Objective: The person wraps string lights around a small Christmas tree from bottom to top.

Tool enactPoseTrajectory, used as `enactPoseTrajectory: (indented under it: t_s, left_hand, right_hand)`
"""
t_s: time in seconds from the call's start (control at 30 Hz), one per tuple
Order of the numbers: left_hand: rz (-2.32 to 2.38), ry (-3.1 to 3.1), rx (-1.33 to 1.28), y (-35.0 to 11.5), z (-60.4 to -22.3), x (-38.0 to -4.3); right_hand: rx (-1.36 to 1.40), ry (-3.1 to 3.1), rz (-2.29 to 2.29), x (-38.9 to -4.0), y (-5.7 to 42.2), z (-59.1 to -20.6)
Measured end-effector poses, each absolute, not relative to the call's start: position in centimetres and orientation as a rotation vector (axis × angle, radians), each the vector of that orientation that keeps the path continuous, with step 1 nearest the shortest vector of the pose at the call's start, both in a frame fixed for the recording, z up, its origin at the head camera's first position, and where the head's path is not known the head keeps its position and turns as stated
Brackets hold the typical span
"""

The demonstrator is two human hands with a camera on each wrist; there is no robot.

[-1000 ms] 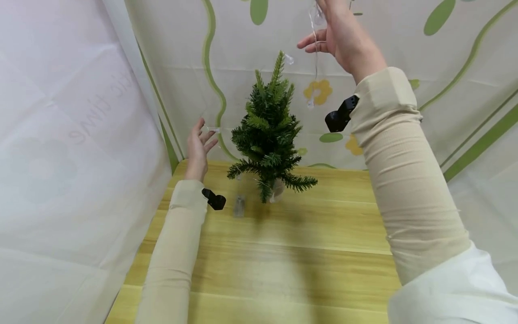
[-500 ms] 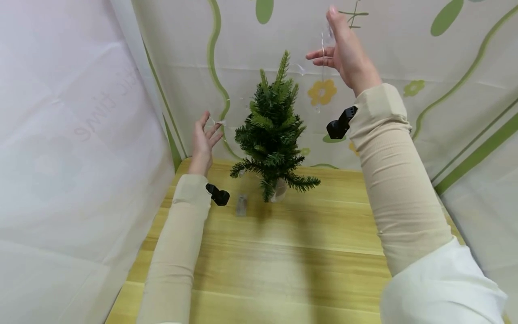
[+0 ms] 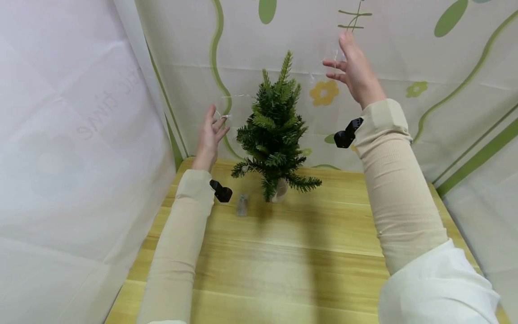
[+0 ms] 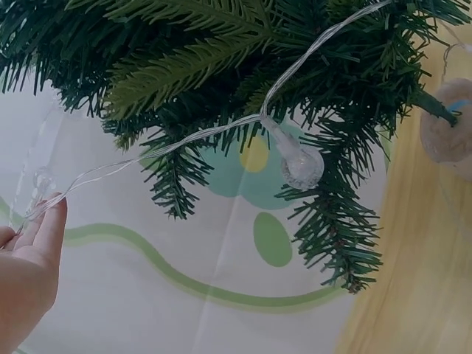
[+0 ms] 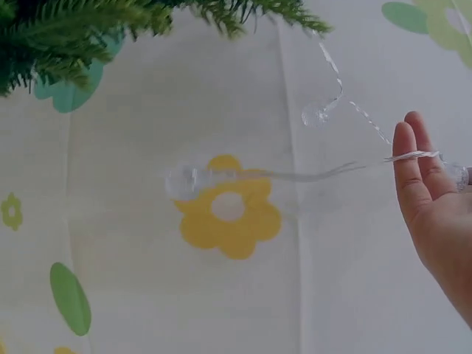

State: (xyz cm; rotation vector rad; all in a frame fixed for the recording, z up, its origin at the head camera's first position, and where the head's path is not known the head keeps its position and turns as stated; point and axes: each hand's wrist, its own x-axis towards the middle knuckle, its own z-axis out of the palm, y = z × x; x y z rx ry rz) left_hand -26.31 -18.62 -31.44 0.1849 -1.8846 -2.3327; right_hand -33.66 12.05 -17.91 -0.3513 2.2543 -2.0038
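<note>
A small green artificial Christmas tree [image 3: 275, 130] stands upright between the hands. My left hand [image 3: 208, 139], left of the tree, pinches the clear wire of the string lights [image 4: 110, 168] at its fingertips. From there the wire runs across the branches, with a round bulb [image 4: 301, 167] hanging in front of them. My right hand [image 3: 361, 76] is raised to the right of the treetop and holds another stretch of the wire, which crosses two straight fingers [image 5: 409, 177]. Its thumb is mostly out of the right wrist view. A loose end with a bulb [image 5: 190, 181] extends from this hand.
A clear battery box [image 3: 242, 205] lies on the wooden table [image 3: 283, 270], left of the tree's pale base [image 3: 280, 191]. One bulb [image 3: 244, 168] sits on a low left branch. Patterned white cloth [image 3: 186, 81] hangs close behind and along the sides.
My right hand has come down beside the treetop, its wire with it. The left hand has risen slightly, and wire now shows stretching from it toward the tree. The head view has shifted a little.
</note>
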Motion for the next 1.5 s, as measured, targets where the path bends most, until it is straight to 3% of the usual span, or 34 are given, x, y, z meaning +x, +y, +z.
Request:
enactPoseTrajectory:
  t_s: [0.7,1.03,1.5]
  left_hand:
    - [-1.856,-2.044,0.439,-18.8,-32.3,-27.3]
    - [-2.224,-1.605,0.370,-18.3,-31.2,-27.5]
    - [-2.373,-1.312,0.306,-17.0,-30.4,-27.7]
  right_hand:
    - [-0.318,2.224,-1.962,-33.9,13.3,-22.2]
    - [-0.255,2.199,-2.018,-33.7,15.3,-23.2]
    - [-0.245,2.247,-2.037,-33.1,19.1,-24.5]
